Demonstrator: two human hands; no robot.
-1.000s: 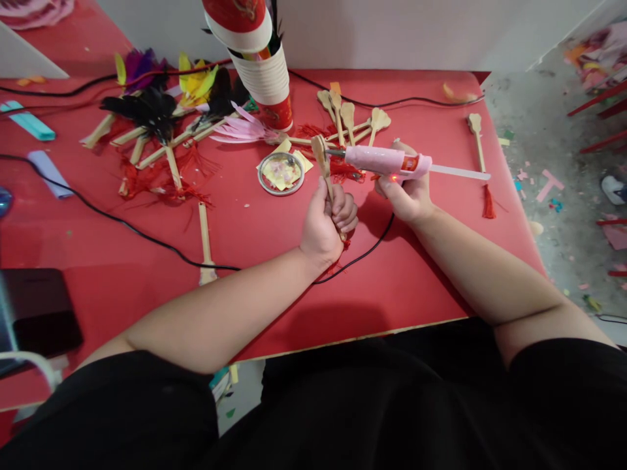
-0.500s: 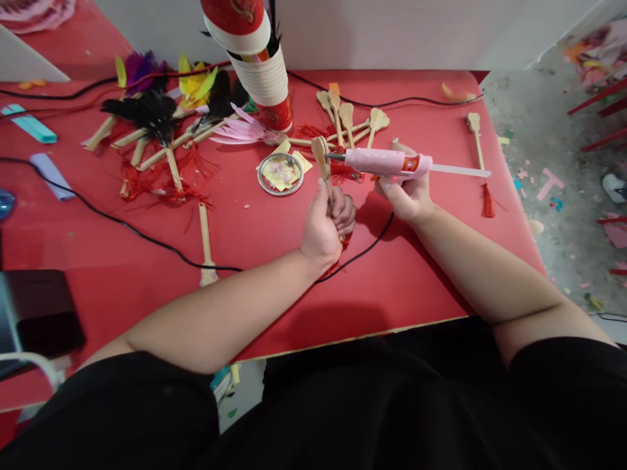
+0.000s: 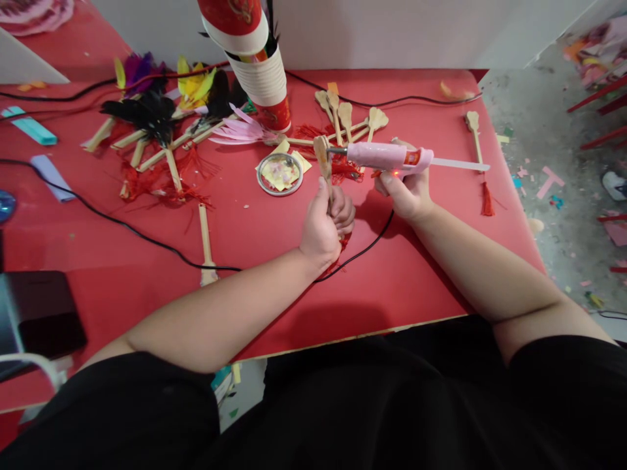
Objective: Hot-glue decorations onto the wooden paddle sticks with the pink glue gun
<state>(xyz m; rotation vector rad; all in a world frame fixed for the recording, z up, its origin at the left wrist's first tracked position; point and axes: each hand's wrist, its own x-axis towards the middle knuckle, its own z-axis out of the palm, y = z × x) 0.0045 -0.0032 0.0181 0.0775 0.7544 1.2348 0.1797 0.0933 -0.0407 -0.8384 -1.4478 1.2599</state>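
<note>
My left hand (image 3: 326, 225) is closed in a fist round a thin wooden stick (image 3: 323, 160) with a flat shaped head, held upright above the red table (image 3: 274, 261). A red tassel hangs below the fist. My right hand (image 3: 406, 192) grips a pink hot glue gun (image 3: 386, 156), held level, its metal nozzle touching the stick's head. A white glue rod sticks out of the gun's back to the right. A red light glows on the gun near my thumb.
A round metal tin (image 3: 281, 174) with yellow scraps lies left of the stick. More wooden sticks (image 3: 350, 121), feathers (image 3: 157, 104), red tassels and a stack of paper cups (image 3: 259, 65) lie behind. Black cables (image 3: 122, 222) cross the table. A dark box (image 3: 39, 313) sits at the left edge.
The glue gun's nozzle has shifted slightly up along the stick's head. Both hands stay in nearly the same place.
</note>
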